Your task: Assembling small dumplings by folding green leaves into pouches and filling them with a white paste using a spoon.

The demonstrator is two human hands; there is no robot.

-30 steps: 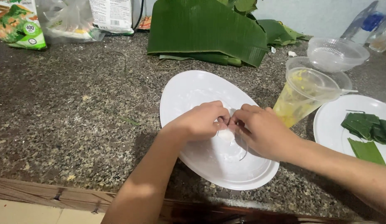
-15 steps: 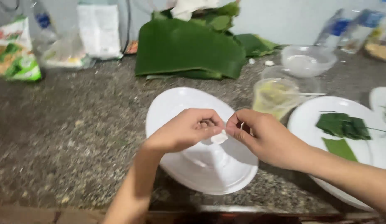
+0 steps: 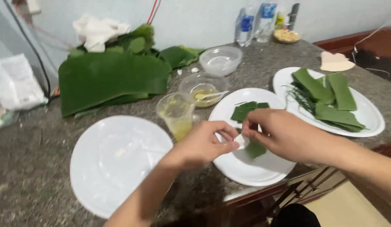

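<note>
Dough piece [image 3: 240,141] sits pinched between our left hand [image 3: 201,145] and right hand [image 3: 283,135], held over the middle white plate [image 3: 246,170] above a cut leaf square [image 3: 255,149], seemingly for wrapping.

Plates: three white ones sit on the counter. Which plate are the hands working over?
The middle plate, which carries a few small leaf pieces. Both hands meet above it, pinching a small white piece. The left plate has no leaves; the right plate holds long leaf strips.
</note>
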